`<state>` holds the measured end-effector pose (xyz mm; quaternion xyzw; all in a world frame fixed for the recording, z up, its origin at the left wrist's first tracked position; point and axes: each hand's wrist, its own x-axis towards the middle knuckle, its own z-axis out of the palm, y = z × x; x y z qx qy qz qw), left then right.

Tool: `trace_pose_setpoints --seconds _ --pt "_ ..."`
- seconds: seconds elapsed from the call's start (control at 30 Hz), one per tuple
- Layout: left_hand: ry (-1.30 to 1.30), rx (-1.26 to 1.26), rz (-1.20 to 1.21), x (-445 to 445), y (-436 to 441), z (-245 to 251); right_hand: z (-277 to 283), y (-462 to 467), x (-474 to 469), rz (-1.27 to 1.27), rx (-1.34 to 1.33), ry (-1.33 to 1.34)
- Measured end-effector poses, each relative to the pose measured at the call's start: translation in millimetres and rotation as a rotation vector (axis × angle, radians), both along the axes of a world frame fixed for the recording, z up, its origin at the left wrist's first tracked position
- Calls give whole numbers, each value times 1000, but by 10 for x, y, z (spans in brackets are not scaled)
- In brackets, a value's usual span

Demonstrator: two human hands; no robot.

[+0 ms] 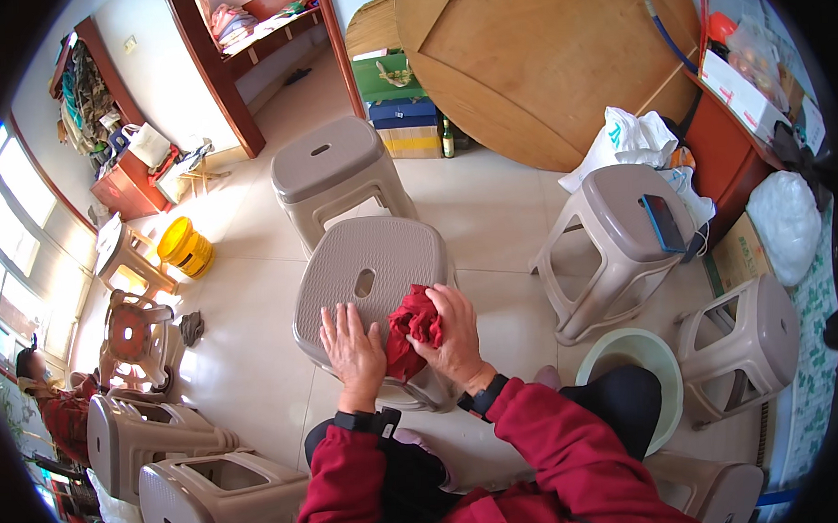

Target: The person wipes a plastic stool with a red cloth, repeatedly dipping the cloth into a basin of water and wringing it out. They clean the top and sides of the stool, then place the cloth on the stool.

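Note:
Right before me stands a beige plastic stool (404, 251) with a textured seat and an oval hole in its middle. My left hand (354, 352) lies flat on the near left part of the seat, fingers spread, holding nothing. Bunched in my right hand (460, 330) is a crumpled red cloth (416, 321), at the near right edge of the seat. Part of the cloth hangs over that edge. A pale green plastic basin (665, 349) stands on the floor by my right knee, which hides part of it.
Another beige stool (326, 150) stands just beyond. To the right, a stool (623, 196) carries a smartphone (663, 223). Several more stools lie tipped at left. A yellow bucket (185, 247), a round wooden tabletop (543, 60), and a glass bottle (447, 140) are farther off. A person (64, 417) is at far left.

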<state>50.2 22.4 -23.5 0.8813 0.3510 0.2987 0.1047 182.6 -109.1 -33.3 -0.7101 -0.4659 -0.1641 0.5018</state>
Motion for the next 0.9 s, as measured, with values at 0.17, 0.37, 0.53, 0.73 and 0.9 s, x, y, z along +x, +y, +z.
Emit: trace_pose_setpoints --seconds 0.17,0.37,0.53,0.73,0.9 --pt "48 77 -32 -17 -45 -96 -119 431 809 27 94 338" --pt "-1 86 -15 -35 -84 9 -139 1080 1854 382 79 941" --pt "-409 -154 329 -246 -132 -76 -335 1072 2087 442 110 1326" --pt "-805 -712 248 -352 -57 -269 -451 959 2032 372 184 1345" --pt "-833 -752 91 -378 125 -257 -445 664 1910 375 303 1324"
